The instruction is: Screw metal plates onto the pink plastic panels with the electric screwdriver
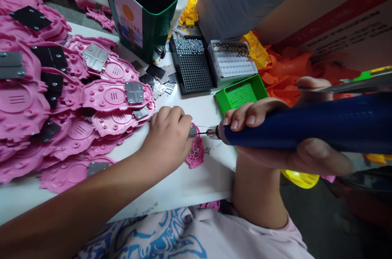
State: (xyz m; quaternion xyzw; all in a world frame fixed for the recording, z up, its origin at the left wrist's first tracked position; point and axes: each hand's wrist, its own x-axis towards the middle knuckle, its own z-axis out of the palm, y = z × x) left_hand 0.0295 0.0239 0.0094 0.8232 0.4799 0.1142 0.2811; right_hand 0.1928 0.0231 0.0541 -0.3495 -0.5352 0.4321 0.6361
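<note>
My right hand (260, 128) is wrapped round a dark blue electric screwdriver (306, 122), lying level across the view. Its thin bit (202, 132) points left and meets a small grey plate (192, 130) on a pink plastic part (196, 155). Fingers bent, my left hand (168, 136) presses down on that pink part on the white table and hides much of it. Just left of it, pink plastic shells (118, 94) lie in a heap, several with grey or black metal plates (134, 92) screwed on.
Beyond my hands are a black tray (196, 67) of screws, a white tray (234, 61) with small metal parts and a green tray (241, 93). Loose plates (161, 77) lie near a tall dark green bin (143, 14). Orange parts (288, 71) and a cardboard box (337, 14) stand right.
</note>
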